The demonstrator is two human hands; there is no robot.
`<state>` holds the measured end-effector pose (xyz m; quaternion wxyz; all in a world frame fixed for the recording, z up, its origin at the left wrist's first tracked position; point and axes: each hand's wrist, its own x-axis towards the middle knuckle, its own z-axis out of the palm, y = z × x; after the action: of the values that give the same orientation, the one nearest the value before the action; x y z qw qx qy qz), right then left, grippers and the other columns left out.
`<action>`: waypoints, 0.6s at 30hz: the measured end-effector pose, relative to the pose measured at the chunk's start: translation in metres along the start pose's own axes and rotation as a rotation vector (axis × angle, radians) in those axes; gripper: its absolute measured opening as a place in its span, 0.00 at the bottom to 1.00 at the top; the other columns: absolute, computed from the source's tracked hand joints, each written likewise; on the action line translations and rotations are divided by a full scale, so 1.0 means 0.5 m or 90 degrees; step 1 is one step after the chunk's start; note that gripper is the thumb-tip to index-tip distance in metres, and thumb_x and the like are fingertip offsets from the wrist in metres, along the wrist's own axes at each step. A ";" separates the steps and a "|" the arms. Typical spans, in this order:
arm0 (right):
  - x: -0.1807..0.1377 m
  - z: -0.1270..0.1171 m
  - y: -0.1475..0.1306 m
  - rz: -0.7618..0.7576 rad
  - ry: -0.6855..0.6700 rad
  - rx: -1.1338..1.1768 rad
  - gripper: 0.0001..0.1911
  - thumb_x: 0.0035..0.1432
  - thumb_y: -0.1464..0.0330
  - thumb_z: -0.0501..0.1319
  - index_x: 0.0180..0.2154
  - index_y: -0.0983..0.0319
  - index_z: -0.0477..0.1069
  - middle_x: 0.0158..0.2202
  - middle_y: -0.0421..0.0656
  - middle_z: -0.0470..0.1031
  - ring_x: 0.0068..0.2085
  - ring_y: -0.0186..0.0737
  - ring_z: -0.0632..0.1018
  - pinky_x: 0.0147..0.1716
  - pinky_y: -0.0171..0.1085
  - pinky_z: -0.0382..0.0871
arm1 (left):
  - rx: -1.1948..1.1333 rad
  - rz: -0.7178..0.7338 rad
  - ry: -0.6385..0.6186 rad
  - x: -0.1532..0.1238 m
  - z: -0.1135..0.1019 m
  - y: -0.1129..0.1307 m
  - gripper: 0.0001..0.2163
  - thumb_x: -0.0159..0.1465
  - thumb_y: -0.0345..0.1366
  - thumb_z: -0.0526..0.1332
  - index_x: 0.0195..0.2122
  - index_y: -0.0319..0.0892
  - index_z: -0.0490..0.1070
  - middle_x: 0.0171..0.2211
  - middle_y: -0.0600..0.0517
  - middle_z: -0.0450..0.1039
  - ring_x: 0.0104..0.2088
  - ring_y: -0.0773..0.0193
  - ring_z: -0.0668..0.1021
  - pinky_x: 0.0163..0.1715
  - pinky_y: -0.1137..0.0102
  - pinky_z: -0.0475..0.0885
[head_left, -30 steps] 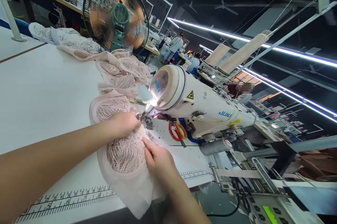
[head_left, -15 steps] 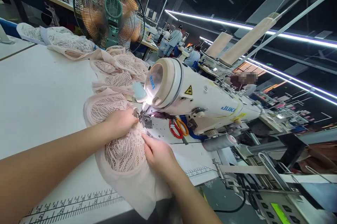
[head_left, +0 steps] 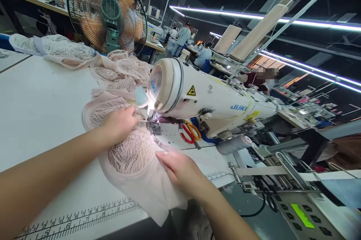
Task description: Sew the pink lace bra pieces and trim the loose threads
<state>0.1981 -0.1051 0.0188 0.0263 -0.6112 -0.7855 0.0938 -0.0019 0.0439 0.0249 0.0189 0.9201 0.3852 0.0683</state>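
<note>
A pale pink lace bra (head_left: pixel 131 157) lies under the head of the white sewing machine (head_left: pixel 208 95), its lower cup and wing spread toward me. My left hand (head_left: pixel 121 123) is closed on the fabric between the two cups, just left of the presser foot (head_left: pixel 152 127). Its fingertips are partly hidden. My right hand (head_left: pixel 180 168) pinches the bra's right edge below the needle area, thumb and fingers together. Bright light from the machine falls on the stitching spot.
More lace bras (head_left: pixel 118 69) are heaped behind, trailing left across the table (head_left: pixel 42 101). Scissors with red and orange handles (head_left: pixel 190 133) lie under the machine arm, near a grey thread cone (head_left: pixel 234 144). A large fan (head_left: pixel 108 11) stands behind; other people work in the background.
My left hand has moved left and up, away from the presser foot. My right hand has shifted right and slightly down along the bra's edge. The camera view has also moved slightly.
</note>
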 end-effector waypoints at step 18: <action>0.063 -0.017 0.000 -0.011 -0.115 -0.076 0.30 0.55 0.75 0.55 0.60 0.55 0.61 0.33 0.43 0.75 0.29 0.40 0.74 0.20 0.33 0.48 | 0.004 -0.107 -0.234 -0.096 -0.020 -0.020 0.45 0.51 0.54 0.66 0.67 0.48 0.48 0.69 0.44 0.32 0.65 0.39 0.52 0.57 0.54 0.63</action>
<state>0.1915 -0.0736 0.0248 -0.0807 -0.5941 -0.7939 0.1014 -0.0436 0.0166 0.0287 0.0915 0.8817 0.4509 -0.1043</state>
